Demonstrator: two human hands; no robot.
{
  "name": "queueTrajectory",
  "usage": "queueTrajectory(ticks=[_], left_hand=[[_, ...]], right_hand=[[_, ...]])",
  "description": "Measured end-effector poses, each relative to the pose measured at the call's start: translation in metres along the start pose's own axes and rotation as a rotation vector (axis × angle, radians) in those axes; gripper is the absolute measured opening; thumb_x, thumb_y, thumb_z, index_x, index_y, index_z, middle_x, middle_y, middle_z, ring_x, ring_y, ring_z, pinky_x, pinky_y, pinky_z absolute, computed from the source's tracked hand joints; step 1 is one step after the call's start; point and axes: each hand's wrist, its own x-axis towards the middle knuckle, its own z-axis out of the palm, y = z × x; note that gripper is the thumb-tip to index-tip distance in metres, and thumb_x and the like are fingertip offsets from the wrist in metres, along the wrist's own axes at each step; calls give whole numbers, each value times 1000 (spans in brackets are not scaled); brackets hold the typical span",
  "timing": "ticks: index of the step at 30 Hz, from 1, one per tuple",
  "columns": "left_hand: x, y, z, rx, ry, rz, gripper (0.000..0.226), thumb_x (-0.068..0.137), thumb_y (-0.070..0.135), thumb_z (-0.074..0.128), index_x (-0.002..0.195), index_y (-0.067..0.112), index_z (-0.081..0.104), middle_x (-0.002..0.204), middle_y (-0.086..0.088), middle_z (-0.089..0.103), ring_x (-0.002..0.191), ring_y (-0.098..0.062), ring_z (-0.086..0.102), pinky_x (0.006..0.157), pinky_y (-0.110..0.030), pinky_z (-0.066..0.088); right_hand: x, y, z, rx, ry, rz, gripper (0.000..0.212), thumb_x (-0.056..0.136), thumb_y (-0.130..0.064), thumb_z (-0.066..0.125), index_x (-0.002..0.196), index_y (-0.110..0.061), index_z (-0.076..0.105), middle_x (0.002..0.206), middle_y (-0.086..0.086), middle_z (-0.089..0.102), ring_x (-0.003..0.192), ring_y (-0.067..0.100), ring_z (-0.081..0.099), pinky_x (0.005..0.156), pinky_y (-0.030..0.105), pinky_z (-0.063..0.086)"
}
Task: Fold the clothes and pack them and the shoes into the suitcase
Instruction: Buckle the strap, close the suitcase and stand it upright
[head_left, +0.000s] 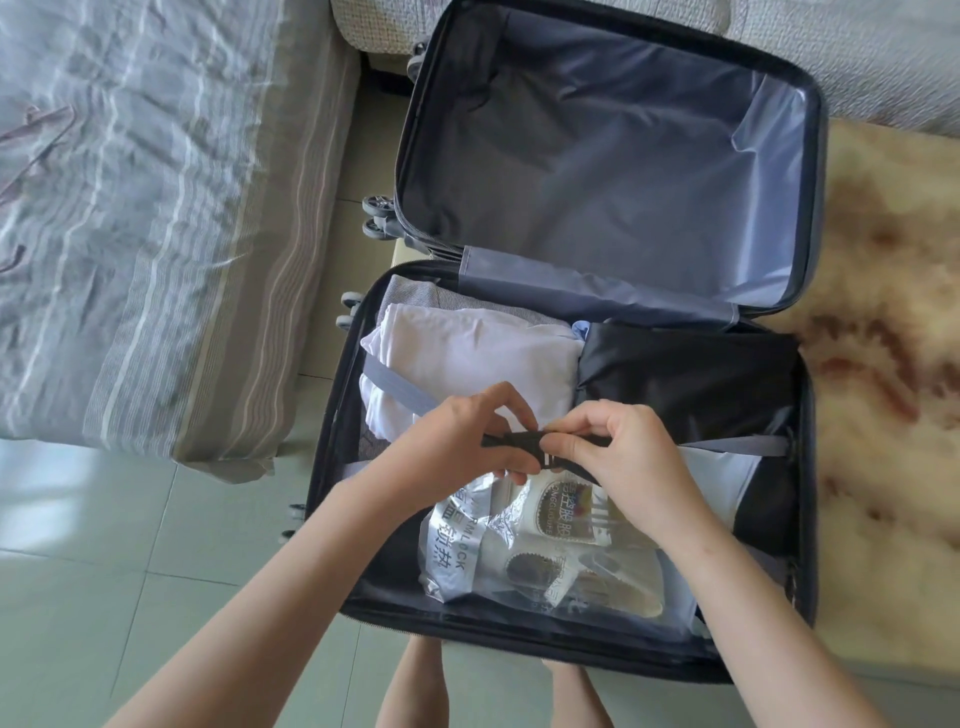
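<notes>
Over packed suitcase (332, 415): left hand (457, 441), right hand (618, 457) fingers pinch strap buckle (519, 441).

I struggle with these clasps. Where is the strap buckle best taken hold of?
Pinch the buckle at its two ends from above: it lies lengthwise across the packed clothes, with a grey strap pulling away on each side.

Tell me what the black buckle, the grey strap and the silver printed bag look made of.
Black clip buckle: likely hard plastic, matt, moulded shape. Flat grey strap: woven elastic or webbing, soft matt band. Crinkled silver printed bag: probably foil-like plastic film, shiny creases.
</notes>
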Motion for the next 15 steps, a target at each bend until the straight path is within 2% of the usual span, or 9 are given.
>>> queueTrajectory(ticks=[2, 3, 5, 8, 12, 15], left_hand=[[6, -10, 10, 176, 65, 57, 36, 79, 30, 75, 104, 16, 53, 87, 3, 74, 85, -17, 64, 82, -22, 43], [8, -16, 14, 276, 128, 103, 38, 78, 34, 75, 104, 16, 55, 91, 5, 72, 89, -16, 61, 88, -19, 36], [12, -27, 20, 407, 247, 193, 35, 76, 34, 77, 101, 17, 59, 91, 8, 70, 88, -17, 61, 93, -20, 27], [12, -41, 29, 539, 291, 251, 36, 71, 29, 81, 100, 20, 62, 91, 9, 70, 86, -20, 61, 93, -25, 25], [15, -43, 42, 632, 348, 266, 49, 64, 23, 86, 107, 20, 63, 90, 6, 65, 82, -22, 61, 95, -31, 28], [20, -43, 46, 618, 398, 306, 34, 65, 22, 84, 95, 19, 68, 81, 5, 64, 73, -22, 60, 90, -28, 32]], right_hand=[[-1, 16, 2, -131, 67, -6, 5, 80, -23, 75, 84, -20, 75, 81, -6, 72, 104, 12, 57, 98, 25, 35], [-2, 24, 1, -208, 108, -16, 8, 81, -25, 74, 87, -19, 76, 81, -6, 71, 108, 10, 48, 100, 21, 26], [-5, 37, -2, -326, 179, -76, 11, 81, -27, 72, 89, -20, 76, 77, -8, 66, 97, 8, 43, 99, 16, 18], [-7, 49, 0, -458, 238, -166, 10, 78, -22, 75, 89, -22, 75, 71, -18, 58, 87, 10, 42, 98, 20, 21], [-2, 64, 6, -598, 299, -263, 11, 76, -16, 78, 84, -22, 73, 70, -13, 64, 76, 18, 52, 107, 30, 21], [-1, 72, 6, -593, 357, -283, 9, 76, -16, 78, 80, -21, 72, 69, -13, 62, 77, 17, 51, 110, 36, 22]])
